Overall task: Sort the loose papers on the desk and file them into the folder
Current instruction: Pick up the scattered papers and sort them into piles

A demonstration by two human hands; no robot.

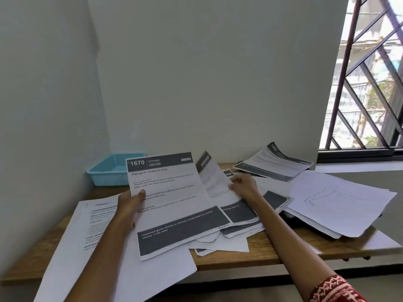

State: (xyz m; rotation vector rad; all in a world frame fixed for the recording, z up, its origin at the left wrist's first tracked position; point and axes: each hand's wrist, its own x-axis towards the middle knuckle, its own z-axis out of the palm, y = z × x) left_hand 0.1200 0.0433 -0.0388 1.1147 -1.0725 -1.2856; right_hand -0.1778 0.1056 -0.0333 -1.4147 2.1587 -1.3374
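Papers (pixel 229 214) cluttering desk (pixel 261 247), blue basket (pixel 113 168) behind

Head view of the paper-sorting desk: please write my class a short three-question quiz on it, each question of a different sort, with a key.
1. True or false: the left hand holds up the sheet headed 1670.
2. Multiple choice: where does the blue basket stand? A) under the window B) in the back left corner of the desk C) on the floor
3. Fill the gap: the top sheet of the pile at the right bears a faint line drawing of a ____.

Key
1. True; its thumb lies on the printed face.
2. B
3. Figure. The right hand grips another sheet, not this one.
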